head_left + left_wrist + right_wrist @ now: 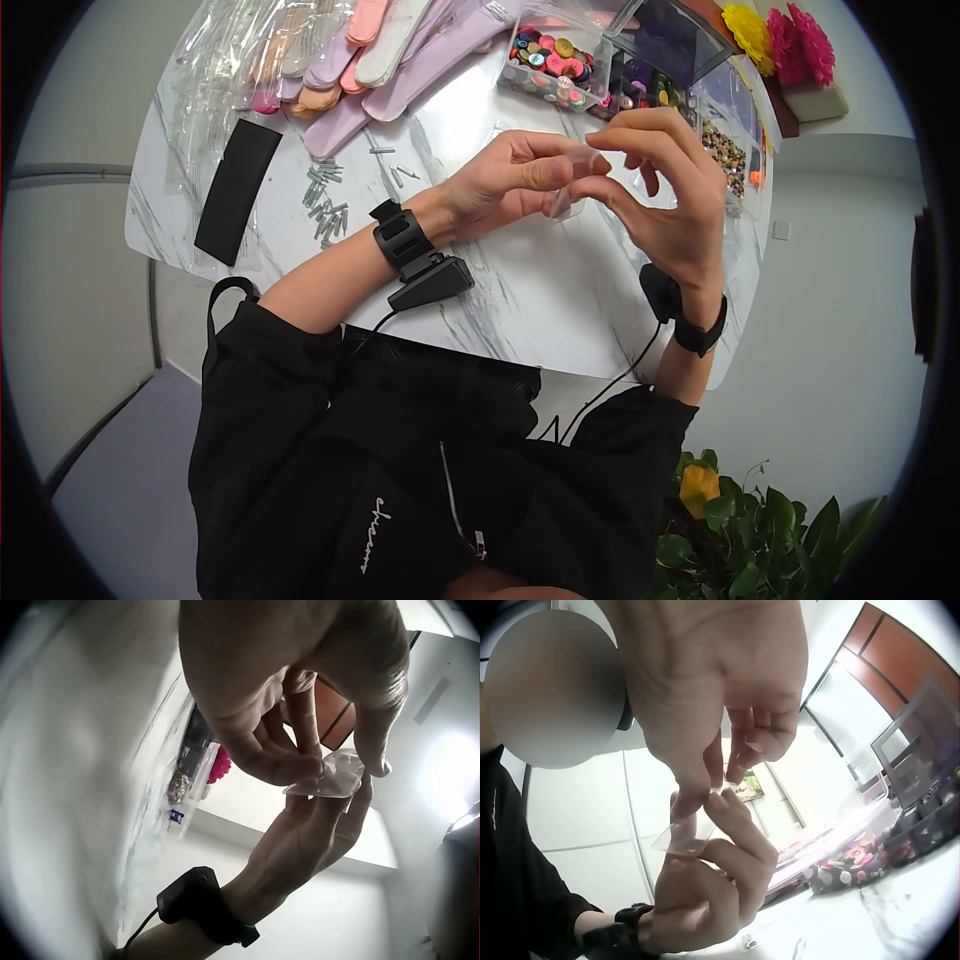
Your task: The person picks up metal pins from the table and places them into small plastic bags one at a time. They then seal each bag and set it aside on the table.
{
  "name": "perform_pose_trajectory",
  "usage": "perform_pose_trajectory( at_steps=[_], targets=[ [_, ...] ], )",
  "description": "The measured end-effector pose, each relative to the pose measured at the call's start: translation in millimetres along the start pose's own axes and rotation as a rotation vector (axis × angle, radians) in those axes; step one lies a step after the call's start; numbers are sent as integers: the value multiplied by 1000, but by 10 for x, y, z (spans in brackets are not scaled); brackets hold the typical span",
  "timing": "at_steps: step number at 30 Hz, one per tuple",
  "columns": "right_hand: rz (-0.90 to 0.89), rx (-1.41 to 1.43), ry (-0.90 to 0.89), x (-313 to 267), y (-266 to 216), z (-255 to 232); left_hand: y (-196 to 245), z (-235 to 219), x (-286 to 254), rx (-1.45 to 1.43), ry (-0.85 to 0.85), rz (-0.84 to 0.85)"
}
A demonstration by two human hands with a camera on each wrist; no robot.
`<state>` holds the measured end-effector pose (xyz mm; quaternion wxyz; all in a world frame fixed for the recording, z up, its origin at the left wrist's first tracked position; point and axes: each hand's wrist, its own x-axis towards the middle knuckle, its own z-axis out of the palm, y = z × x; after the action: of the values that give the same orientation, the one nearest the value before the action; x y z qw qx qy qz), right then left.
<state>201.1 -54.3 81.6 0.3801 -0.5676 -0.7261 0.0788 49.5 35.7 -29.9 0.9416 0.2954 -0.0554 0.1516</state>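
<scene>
Both hands are raised over the table and meet at a small clear plastic bag (341, 778). My left hand (512, 178) pinches the bag between thumb and fingers from the left. From the other side, my right hand (672, 185) pinches its edge with thumb and fingertips, the other fingers bent. In the right wrist view a flat transparent corner of the bag (676, 840) sticks out past the left fingers. Nothing shows inside the bag.
A clear box of colourful buttons (550, 72) stands open beyond the hands. Purple, pink and white strips (400, 70) lie at the back left. Several small metal pieces (325, 205) and a black flat case (237, 192) lie left. Beads (722, 150) sit at the right.
</scene>
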Motion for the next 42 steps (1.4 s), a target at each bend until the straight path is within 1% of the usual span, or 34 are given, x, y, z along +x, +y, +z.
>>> perform_pose_trajectory(
  at_steps=[2,3,5,7,8,10,11,13,14,16,17,19,21,22,23,24,25,26,27,28,29,30,31,32,33,34,35,37,42],
  targets=[
    [-74,-41,-39,-6,17,-42,15,24,3,39,-7,-6],
    [-70,-41,-36,-20,27,-56,25,42,5,78,-15,-3],
    [-75,-28,-88,-60,45,-81,40,64,5,113,-22,-6],
    [-72,-20,-113,-87,46,-113,60,73,0,293,44,-58],
    [-66,-29,-163,-84,32,-143,56,75,-3,383,77,-82],
    [-62,-49,-264,-75,4,-189,17,107,-10,384,82,-69],
    [-66,-51,-265,-93,-7,-183,-2,135,-10,386,85,-50],
    [-26,-14,-328,-122,-18,-135,32,153,24,413,75,-8],
    [-13,0,-357,-112,-12,-122,36,145,30,422,62,-19],
    [-30,-28,-349,-119,-11,-110,20,135,17,431,43,-44],
    [-27,-44,-348,-104,-7,-119,27,132,35,446,38,-22],
    [-36,-61,-349,-45,-11,-178,1,145,48,473,38,-30],
    [26,162,-414,-45,27,-299,-2,212,39,479,67,-33],
    [59,290,-456,-49,40,-311,16,275,29,492,12,-108],
    [43,320,-481,-39,54,-326,26,312,1,503,-35,-179],
    [43,375,-318,-14,78,-358,0,337,-30,503,9,-163],
    [54,430,-157,25,93,-342,-50,379,-52,413,-105,-250],
    [40,453,-184,65,119,-265,-80,413,-66,326,-229,-332],
    [147,283,-293,99,170,-164,-107,431,-84,332,-202,-313],
    [257,104,-394,135,155,-40,-162,452,-112,358,-345,-355],
    [253,115,-407,153,145,118,-214,464,-141,376,-493,-400],
    [214,95,-507,177,148,333,-258,458,-159,366,-481,-397],
    [174,72,-604,224,104,547,-286,458,-173,364,-548,-455],
    [175,77,-614,260,62,741,-309,455,-182,363,-618,-511],
    [139,70,-587,289,15,924,-333,460,-187,360,-691,-566],
    [98,60,-559,330,-16,1057,-343,462,-180,356,-690,-560],
    [94,61,-565,377,-30,1148,-340,457,-173,369,-721,-574],
    [132,6,-562,456,-60,1295,-325,446,-178,395,-781,-608],
    [138,8,-560,541,-181,1470,-362,452,-207,323,-738,-625]
  ],
)
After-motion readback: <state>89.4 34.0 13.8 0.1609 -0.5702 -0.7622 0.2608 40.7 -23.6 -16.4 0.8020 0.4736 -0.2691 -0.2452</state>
